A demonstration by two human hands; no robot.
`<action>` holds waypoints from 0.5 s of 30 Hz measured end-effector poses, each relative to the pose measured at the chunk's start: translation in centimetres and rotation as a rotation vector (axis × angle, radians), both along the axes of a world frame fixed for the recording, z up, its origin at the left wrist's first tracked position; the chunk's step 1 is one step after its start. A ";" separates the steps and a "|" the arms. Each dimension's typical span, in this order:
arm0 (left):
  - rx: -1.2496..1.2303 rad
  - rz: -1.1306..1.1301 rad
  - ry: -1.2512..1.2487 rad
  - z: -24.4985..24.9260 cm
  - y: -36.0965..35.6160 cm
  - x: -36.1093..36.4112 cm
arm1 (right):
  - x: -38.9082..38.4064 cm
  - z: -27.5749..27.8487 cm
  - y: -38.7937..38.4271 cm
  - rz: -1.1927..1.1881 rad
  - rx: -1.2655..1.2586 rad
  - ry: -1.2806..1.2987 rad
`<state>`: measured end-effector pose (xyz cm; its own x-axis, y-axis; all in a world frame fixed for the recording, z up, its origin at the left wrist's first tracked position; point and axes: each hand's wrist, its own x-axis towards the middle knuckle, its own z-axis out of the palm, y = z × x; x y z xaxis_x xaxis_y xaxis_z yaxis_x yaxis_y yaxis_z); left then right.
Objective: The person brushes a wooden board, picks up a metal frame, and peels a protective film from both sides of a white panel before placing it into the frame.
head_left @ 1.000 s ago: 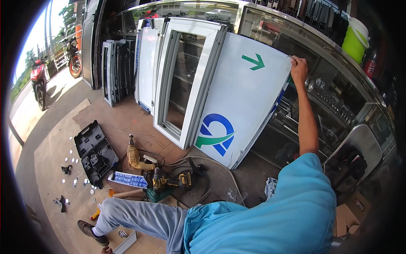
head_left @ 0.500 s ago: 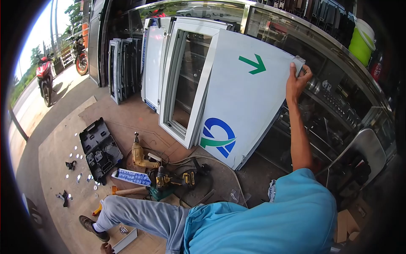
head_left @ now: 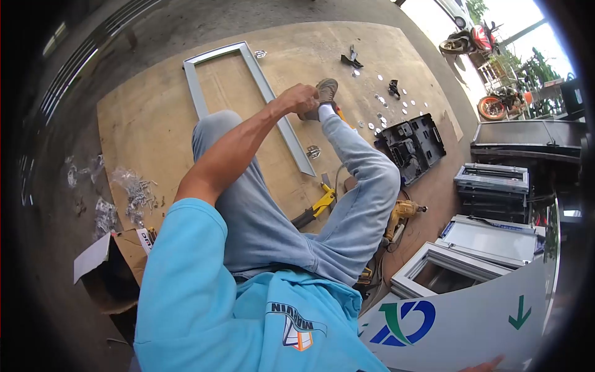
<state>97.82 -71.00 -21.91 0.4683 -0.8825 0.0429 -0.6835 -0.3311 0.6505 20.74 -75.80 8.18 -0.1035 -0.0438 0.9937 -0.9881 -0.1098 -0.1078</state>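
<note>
My left hand [head_left: 300,100] is closed beside the brown shoe [head_left: 327,90], above one long side of a grey metal frame [head_left: 263,84]; whatever its fingers hold is hidden. The frame lies on a plywood sheet [head_left: 149,93], with small metal hinges [head_left: 313,152] next to it. At the bottom edge my right hand [head_left: 486,365] shows only in part, fingers stretched out against the white panel [head_left: 458,335] with a green arrow and a blue-green logo. A yellow-handled hand tool [head_left: 322,203] rests between my legs.
An open black tool case [head_left: 411,146] and scattered metal discs [head_left: 382,119] lie beyond my foot. At the right are a yellow drill [head_left: 404,214], a white window frame [head_left: 421,257] and stacked frames [head_left: 493,180]. Bags of screws [head_left: 139,195] and a cardboard box [head_left: 129,248] are left.
The view has swung left and down, so the panel now sits at the lower right. My right hand no longer pinches the panel's upper corner. My left hand is now in fuller view.
</note>
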 end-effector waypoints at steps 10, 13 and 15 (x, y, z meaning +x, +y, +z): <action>-0.145 0.163 0.021 6.1 5.4 -1.6 | 14.8 20.3 -9.8 0.525 -0.121 0.845; -0.264 0.153 0.073 8.3 6.8 -2.3 | 22.4 23.1 -9.1 0.250 -0.279 0.840; -0.369 0.171 0.030 9.8 7.6 -2.7 | 28.4 23.9 -8.1 -0.047 -0.423 0.816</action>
